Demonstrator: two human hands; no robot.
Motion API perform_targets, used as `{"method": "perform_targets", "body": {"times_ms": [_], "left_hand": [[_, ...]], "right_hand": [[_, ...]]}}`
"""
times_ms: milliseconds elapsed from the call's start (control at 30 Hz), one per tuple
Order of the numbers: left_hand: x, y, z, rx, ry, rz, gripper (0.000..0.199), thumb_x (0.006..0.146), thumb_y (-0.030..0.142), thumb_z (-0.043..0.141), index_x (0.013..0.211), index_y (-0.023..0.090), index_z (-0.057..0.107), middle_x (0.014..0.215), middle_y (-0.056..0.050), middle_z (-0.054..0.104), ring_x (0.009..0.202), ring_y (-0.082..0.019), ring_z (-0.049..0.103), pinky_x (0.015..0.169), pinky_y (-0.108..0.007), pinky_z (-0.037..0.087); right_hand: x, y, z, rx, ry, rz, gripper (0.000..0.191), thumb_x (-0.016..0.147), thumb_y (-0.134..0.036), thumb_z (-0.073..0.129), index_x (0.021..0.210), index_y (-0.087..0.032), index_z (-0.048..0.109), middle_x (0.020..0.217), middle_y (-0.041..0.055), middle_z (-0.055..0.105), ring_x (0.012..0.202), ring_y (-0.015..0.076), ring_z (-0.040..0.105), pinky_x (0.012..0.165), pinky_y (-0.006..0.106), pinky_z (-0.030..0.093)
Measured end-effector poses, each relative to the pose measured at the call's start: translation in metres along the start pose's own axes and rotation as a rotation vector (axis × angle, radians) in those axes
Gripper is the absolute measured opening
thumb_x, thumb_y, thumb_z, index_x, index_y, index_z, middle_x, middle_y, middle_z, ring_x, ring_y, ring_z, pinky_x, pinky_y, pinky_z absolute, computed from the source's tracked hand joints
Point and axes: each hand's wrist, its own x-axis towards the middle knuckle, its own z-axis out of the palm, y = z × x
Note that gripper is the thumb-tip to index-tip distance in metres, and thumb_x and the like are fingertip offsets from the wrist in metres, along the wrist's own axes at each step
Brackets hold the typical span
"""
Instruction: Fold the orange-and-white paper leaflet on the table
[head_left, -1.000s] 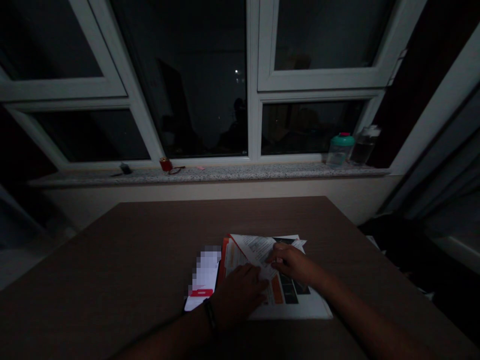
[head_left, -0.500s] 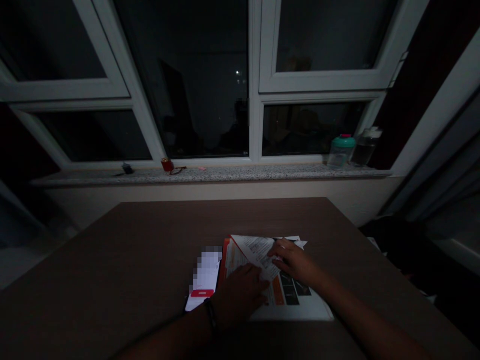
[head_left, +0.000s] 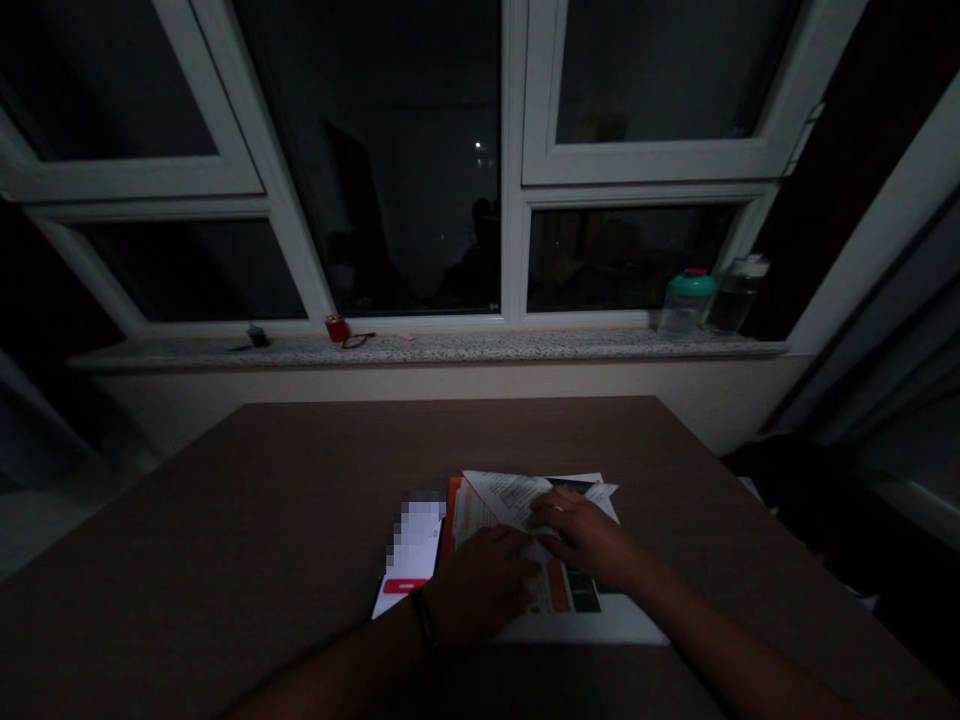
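Observation:
A printed sheet (head_left: 506, 492) with a slanted folded edge lies over a larger printed page with pictures (head_left: 585, 592) on the table. My left hand (head_left: 489, 578), with a dark band at the wrist, rests palm down on the paper's lower left, its fingers stretched out. Beside it, my right hand (head_left: 589, 535) lies on the folded part, fingers apart and slightly bent, pressing on the paper. The fingertips of both hands almost meet. Part of the paper is hidden under them. Close to the left of the paper is a phone (head_left: 405, 560) with a lit, partly blurred screen.
The brown table (head_left: 337, 450) stands before a window. On the granite sill (head_left: 480, 347) are a small red jar (head_left: 337, 328), a small dark bottle (head_left: 258, 336), a teal-lidded cup (head_left: 685, 300) and a clear bottle (head_left: 739, 292). Dark items lie right of the table.
My right hand has shifted slightly down and left over the folded paper, its fingers lying flatter. My left hand stays nearly in place.

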Motion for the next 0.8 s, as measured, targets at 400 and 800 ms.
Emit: {"method": "perform_targets", "body": {"times_ms": [400,800], "left_hand": [[0.000,0.004,-0.002,0.070,-0.020,0.076,0.003,0.091,0.022,0.058,0.093,0.020,0.060,0.099,-0.003,0.062,0.097,-0.021,0.056,0.088,-0.032,0.043],[0.003,0.003,0.000,0.146,-0.058,0.074,0.004,0.089,0.015,0.058,0.092,0.019,0.059,0.101,-0.003,0.061,0.096,-0.021,0.055,0.083,-0.030,0.045]], "right_hand": [[0.001,-0.010,0.000,0.018,-0.026,-0.042,0.013,0.089,-0.019,0.059,0.100,-0.022,0.066,0.099,0.0044,0.066,0.100,0.0214,0.056,0.087,0.033,0.042],[0.002,-0.010,0.011,-0.018,0.025,0.084,0.020,0.083,-0.022,0.069,0.103,-0.023,0.065,0.106,0.0047,0.064,0.104,0.0232,0.053,0.088,0.035,0.041]]}}
